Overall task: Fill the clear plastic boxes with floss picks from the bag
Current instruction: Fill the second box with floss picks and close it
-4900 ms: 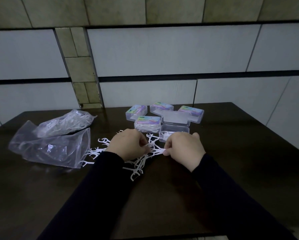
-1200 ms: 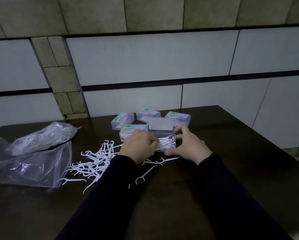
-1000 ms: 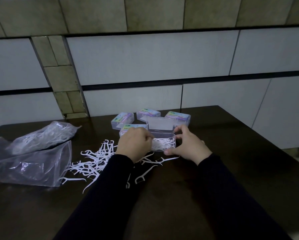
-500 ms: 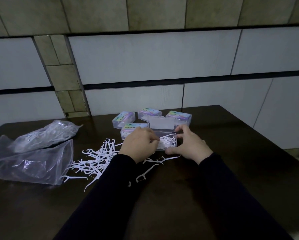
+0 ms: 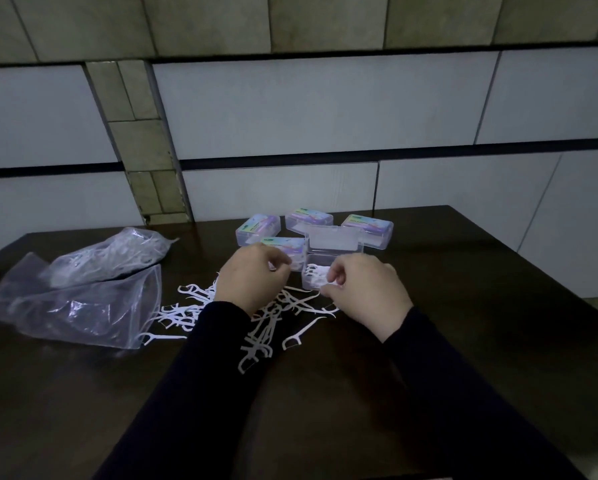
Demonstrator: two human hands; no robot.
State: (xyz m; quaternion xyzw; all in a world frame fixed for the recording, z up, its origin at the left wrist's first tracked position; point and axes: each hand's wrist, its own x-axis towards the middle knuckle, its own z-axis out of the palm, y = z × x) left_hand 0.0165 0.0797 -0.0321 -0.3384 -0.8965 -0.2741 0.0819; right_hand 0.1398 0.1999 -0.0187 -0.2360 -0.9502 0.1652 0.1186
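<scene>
Dim overall. The pale wall tiles (image 5: 290, 109) are the brightest part of my view; the dark worktop (image 5: 481, 306) swallows detail. Faint glints on the plastic bag (image 5: 83, 306). My sleeves (image 5: 464, 410) read near black. Tile lines bow toward the edges. Slightly soft throughout.

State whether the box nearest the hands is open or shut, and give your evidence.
Open. The box shows its lid tipped up behind it, and white picks lie uncovered inside.

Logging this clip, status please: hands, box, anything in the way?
Left hand curled, contents hidden. Right hand pinching picks at open box, partly filled. Loose floss picks scattered beneath; nothing blocking.
</scene>
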